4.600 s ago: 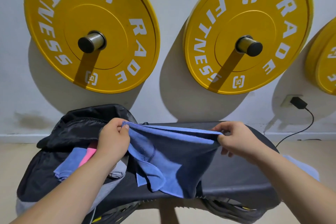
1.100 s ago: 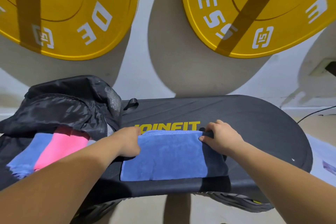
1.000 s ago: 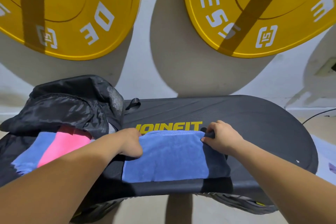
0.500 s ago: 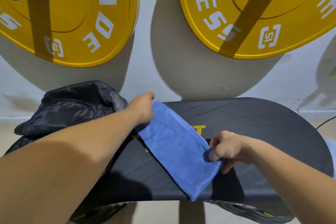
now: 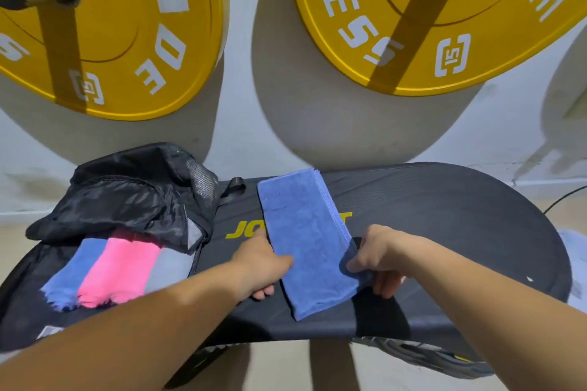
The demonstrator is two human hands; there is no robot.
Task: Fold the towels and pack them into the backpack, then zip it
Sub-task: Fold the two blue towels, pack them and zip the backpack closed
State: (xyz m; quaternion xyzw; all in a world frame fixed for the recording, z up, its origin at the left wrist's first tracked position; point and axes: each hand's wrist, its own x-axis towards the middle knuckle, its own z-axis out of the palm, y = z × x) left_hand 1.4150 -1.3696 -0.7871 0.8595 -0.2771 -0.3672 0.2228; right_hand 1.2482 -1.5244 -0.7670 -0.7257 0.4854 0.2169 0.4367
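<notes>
From my feed, two yellow weight plates (image 5: 133, 41) hang on the wall above the black bench pad (image 5: 444, 232). An open black backpack (image 5: 127, 197) sits at the pad's left end, with blue, pink and grey folded towels (image 5: 120, 270) showing in its mouth. On the pad's middle a folded blue towel (image 5: 305, 238) lies flat, covering part of the yellow lettering. At the pad's near edge my right hand (image 5: 378, 257) pinches the towel's right side. My left hand (image 5: 259, 263) touches its left edge; whether it grips, I cannot tell.

Gym: yellow weight plates (image 5: 111, 28) on wall pegs, padded bench (image 5: 444, 232).
</notes>
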